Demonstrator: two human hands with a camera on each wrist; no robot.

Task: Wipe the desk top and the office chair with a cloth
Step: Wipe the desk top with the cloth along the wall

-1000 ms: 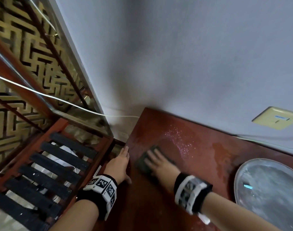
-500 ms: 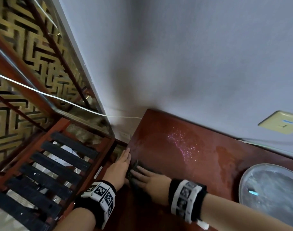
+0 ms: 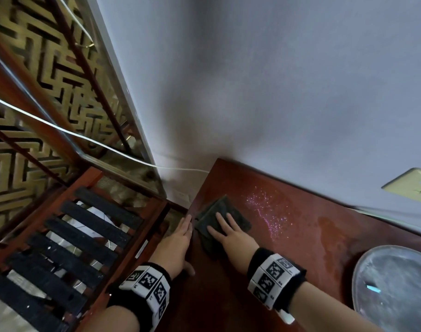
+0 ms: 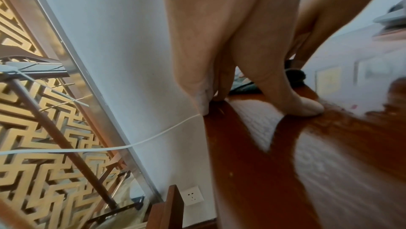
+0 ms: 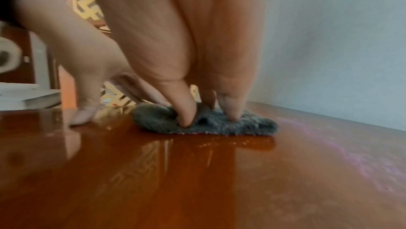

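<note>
A dark grey folded cloth (image 3: 220, 213) (image 5: 252, 124) lies near the left end of the glossy reddish-brown desk top (image 3: 300, 255) (image 5: 197, 180). My right hand (image 3: 228, 232) presses down flat on the cloth, straight fingers spread over it, and its fingertips (image 5: 186, 114) dent the fabric. My left hand (image 3: 178, 238) rests on the desk's left edge with fingers straight, and its thumb tip (image 4: 305, 107) lies on the top. Pale sparkling dust (image 3: 269, 212) streaks the wood just right of the cloth. No office chair is in view.
The white wall (image 3: 276, 92) closes the desk's far side. A round silver tray (image 3: 396, 288) sits at the right. Left of the desk stands a red slatted frame (image 3: 80, 236), with a white cable (image 3: 84, 137) running across to the wall and a socket (image 4: 193, 196) low down.
My right hand has slid the cloth from the desk's left edge back away from me and to the right, toward the dust streak. My left hand has stayed on the edge.
</note>
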